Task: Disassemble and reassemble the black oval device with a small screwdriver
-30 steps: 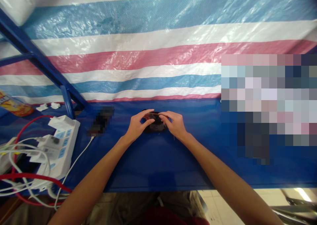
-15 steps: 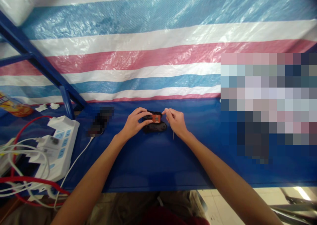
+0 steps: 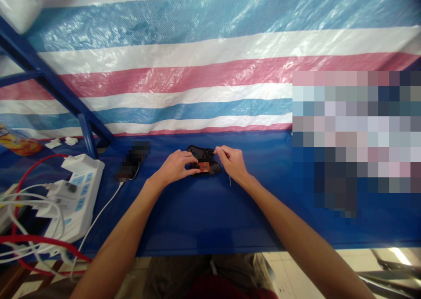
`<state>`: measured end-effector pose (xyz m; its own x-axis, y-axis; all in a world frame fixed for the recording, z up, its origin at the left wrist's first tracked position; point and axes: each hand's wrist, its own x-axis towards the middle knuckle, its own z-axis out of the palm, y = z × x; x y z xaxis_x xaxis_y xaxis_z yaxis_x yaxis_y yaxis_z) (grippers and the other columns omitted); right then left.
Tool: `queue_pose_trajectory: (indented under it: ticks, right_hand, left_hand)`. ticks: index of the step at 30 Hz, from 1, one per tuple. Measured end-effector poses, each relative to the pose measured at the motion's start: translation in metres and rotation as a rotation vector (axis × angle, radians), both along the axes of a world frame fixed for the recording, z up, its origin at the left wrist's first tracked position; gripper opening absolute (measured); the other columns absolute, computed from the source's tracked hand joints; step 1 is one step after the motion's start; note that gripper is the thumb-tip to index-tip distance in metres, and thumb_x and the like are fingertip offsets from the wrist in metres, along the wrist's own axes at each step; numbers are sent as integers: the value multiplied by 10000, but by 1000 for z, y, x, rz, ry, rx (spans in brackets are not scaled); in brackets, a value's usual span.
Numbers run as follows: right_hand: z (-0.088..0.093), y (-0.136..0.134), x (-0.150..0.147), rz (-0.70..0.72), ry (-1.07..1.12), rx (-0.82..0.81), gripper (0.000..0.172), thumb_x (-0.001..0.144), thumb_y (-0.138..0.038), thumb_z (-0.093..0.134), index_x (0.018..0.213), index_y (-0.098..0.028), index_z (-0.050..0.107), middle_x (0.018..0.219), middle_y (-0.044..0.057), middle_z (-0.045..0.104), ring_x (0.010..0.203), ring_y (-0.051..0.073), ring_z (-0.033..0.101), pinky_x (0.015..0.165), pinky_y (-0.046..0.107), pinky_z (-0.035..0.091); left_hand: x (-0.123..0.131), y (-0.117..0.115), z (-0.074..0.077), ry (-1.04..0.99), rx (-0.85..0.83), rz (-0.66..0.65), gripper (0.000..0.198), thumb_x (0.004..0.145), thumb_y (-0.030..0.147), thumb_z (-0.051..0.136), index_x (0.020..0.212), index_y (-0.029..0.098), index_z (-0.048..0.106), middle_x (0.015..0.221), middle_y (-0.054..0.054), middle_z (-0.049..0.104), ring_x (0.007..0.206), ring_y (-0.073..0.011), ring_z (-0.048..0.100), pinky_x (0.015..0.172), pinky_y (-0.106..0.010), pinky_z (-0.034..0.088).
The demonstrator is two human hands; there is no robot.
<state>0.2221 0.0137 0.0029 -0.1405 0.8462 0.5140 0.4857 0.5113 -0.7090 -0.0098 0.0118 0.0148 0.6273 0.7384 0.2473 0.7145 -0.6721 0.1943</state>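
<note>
Two black computer mouse shell halves lie in the middle of the blue tabletop. An orange circuit board (image 3: 204, 167) rests on or in the nearer half (image 3: 216, 168). My left hand (image 3: 179, 166) pinches the board's left end with thumb and fingers, which hide that end. The farther half (image 3: 199, 152) lies just behind, its hollow inside facing up. My right hand (image 3: 233, 162) is closed round a slim screwdriver (image 3: 230, 180); its thin metal shaft sticks out below the palm, and the rest is hidden. The right fingertips are at the right end of the farther half.
A phone (image 3: 133, 160) on a white charging cable (image 3: 101, 214) lies to the left. Beyond it are a white power strip (image 3: 87, 202) with tangled cables, a drink bottle (image 3: 19, 141) and a blue metal frame (image 3: 62, 92). A striped plastic sheet (image 3: 197, 79) hangs behind. The right side is pixelated.
My left hand has brought the circuit board nearer to me, from above the farther shell half down to the nearer one. My right hand has barely moved.
</note>
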Motion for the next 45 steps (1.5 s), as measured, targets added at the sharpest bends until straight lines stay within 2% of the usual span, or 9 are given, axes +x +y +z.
queue_pose_trajectory:
  ticks: [9, 12, 16, 19, 21, 29, 34, 39, 45]
  right_hand:
    - [-4, 1, 0, 8, -56, -3, 374, 938, -381, 440, 770, -167, 696, 556, -21, 566, 492, 100, 477, 548, 229, 345]
    - [-4, 2, 0, 7, -85, 16, 299, 921, -330, 475, 783, -178, 693, 603, -14, 586, 534, 109, 498, 578, 234, 373]
    - [-6, 4, 0, 12, -134, 70, 142, 845, -204, 552, 880, -201, 690, 829, 31, 610, 743, 154, 573, 724, 276, 459]
    - [-13, 7, 1, 20, -220, 117, 171, 794, -141, 575, 896, -215, 690, 1015, 73, 581, 977, 216, 556, 884, 370, 463]
    - [-17, 9, 1, 25, -266, 115, 187, 789, -120, 568, 893, -214, 691, 1083, 87, 562, 1048, 235, 535, 927, 411, 454]
    - [-24, 12, 3, 24, -327, 53, 252, 806, -85, 524, 973, -202, 672, 1161, 103, 546, 1093, 242, 539, 967, 433, 454]
    - [-24, 12, 2, 23, -362, 39, 239, 812, -86, 521, 968, -200, 661, 1163, 108, 548, 1098, 247, 539, 964, 436, 454]
    - [-20, 11, 2, 14, -368, 17, 184, 822, -104, 524, 940, -198, 630, 1160, 108, 555, 1088, 247, 552, 956, 424, 448]
    - [-15, 9, 2, 32, -268, 17, 92, 854, -158, 508, 894, -209, 573, 1112, 90, 596, 1039, 235, 579, 927, 396, 444]
  left_hand:
    - [0, 0, -4, 29, 42, 49, 282, 844, 466, 608, 957, 224, 697, 978, -52, 684, 886, -210, 627, 816, -323, 418]
    - [1, 0, -5, 56, 10, 55, 290, 848, 468, 607, 978, 228, 702, 976, -44, 679, 874, -207, 629, 790, -309, 428]
    - [1, 0, -7, 50, -39, 79, 297, 852, 469, 603, 1002, 236, 711, 970, -38, 659, 846, -191, 630, 747, -283, 437]
    - [2, 0, -8, 44, -63, 99, 288, 859, 459, 594, 1006, 239, 708, 974, -39, 651, 829, -185, 630, 724, -271, 443]
    - [3, -1, -9, 41, -69, 109, 280, 860, 452, 592, 1006, 240, 702, 999, -42, 654, 841, -188, 632, 728, -270, 449]
    - [9, -6, 0, 25, -56, 138, 286, 853, 457, 600, 992, 222, 686, 906, -29, 673, 781, -183, 622, 683, -269, 429]
    - [9, -4, -2, -3, -73, 108, 249, 855, 428, 610, 971, 223, 689, 895, -25, 670, 781, -171, 620, 663, -255, 416]
    - [10, -5, -3, -28, -22, 127, 306, 873, 487, 561, 911, 211, 686, 840, -24, 664, 736, -160, 602, 641, -256, 395]
    - [12, -5, 2, -83, 120, 183, 340, 959, 345, 448, 762, 177, 668, 722, -25, 631, 697, -150, 576, 691, -277, 399]
